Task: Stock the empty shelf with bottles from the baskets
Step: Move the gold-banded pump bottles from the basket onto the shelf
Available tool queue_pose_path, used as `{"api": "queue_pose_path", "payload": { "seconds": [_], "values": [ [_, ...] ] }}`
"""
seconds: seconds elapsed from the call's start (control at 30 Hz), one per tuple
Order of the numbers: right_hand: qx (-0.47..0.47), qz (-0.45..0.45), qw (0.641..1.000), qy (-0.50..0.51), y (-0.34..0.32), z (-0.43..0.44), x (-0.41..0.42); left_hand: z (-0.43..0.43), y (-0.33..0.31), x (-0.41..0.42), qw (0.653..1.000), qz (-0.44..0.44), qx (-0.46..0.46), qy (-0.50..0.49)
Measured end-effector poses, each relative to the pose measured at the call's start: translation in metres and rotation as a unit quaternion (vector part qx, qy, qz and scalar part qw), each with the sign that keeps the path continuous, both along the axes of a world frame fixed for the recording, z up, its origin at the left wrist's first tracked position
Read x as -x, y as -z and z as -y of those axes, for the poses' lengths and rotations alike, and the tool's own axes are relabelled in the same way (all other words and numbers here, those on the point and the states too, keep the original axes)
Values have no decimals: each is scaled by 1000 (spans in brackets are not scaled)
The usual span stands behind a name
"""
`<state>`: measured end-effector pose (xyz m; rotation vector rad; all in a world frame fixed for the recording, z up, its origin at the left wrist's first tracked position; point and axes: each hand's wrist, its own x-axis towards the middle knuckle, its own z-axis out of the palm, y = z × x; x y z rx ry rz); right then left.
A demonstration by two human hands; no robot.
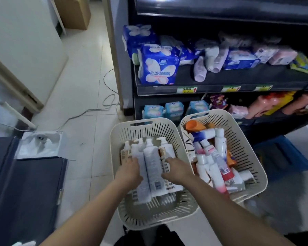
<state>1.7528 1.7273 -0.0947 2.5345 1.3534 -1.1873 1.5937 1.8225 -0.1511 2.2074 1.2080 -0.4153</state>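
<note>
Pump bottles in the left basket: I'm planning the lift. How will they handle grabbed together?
Probably stiff: the bottles look like hard plastic. Smooth and lying side by side, they may slip apart between the left hand and right hand. Likely heavy if full; I cannot tell.

L grip & R grip fingertips buried btwn white bottles, lower centre: hold unclear. Bottle labels too blurred to read. Price tags mid-right illegible. Packs at right edge smeared, cut off.
</note>
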Motion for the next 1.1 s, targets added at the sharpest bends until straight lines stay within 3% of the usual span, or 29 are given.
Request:
{"api": "queue_pose_path", "payload": {
  "seconds": [0.23,0.4,0.53,0.63,0.73,0.87,1.0,1.1],
  "values": [
    [0,-78,997,-6,34,-26,-8,8,42,-13,959,52,139,-241],
    [8,-134,991,0,55,-34,-14,16,62,-16,870,153,237,-405],
    [-9,-180,980,89,72,-41,-20,19,72,-12,792,198,296,-495],
    [-2,-193,974,120,83,-49,-23,15,68,-13,761,220,304,-530],
    [15,-168,982,90,95,-57,-20,10,59,-15,752,221,283,-554],
    [-16,-99,994,49,97,-71,-21,11,61,-6,776,202,272,-531],
    [-52,92,987,-117,97,-89,-33,19,66,-2,801,172,279,-500],
    [-4,112,976,-188,99,-97,-33,19,65,-5,793,189,280,-507]
  ]
}}
